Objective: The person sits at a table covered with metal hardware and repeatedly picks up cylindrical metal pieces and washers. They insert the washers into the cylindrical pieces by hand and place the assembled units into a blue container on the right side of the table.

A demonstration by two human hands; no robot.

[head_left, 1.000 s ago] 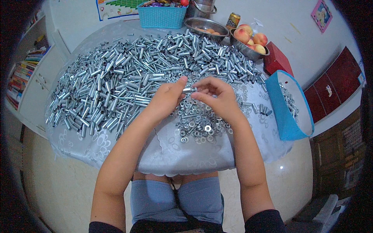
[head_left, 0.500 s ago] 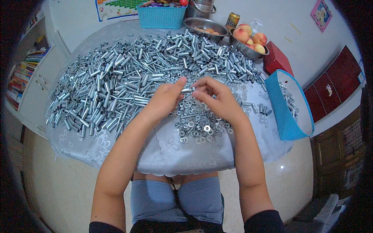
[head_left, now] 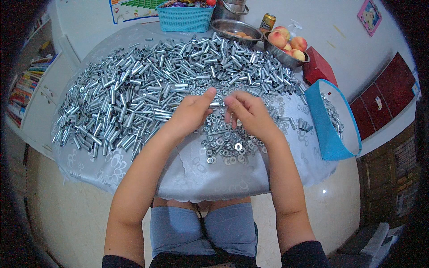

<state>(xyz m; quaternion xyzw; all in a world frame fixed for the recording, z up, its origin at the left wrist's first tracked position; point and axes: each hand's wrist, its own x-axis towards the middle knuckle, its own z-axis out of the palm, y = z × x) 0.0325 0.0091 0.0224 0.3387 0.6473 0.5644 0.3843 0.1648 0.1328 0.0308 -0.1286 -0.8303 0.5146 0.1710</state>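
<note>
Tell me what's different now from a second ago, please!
The right hand changed its finger pose: some fingertips now point down toward the washers. I can't tell whether it touches the small metal part. The left hand still holds that part; the tubes and blue bin stayed put.

White walls out there at the far side, and a rounded table (head_left: 196, 178) draped in shiny silver-grey patterned cloth fills the middle!
Over on the left, a white cabinet (head_left: 53, 85) with open shelves packed with colourful books (head_left: 29, 82); at the far side, a green-and-white paper poster (head_left: 134, 10) flat against the plain white wall (head_left: 335, 49). Across to the far right, a pink-framed picture (head_left: 370, 17), then dark red panels (head_left: 386, 100), and nearer, dark brown panelled woodwork (head_left: 380, 183), door or cabinet, hard to say. Below, a pale glossy floor (head_left: 330, 214) catches one small bright glint of light (head_left: 324, 191)!
</note>
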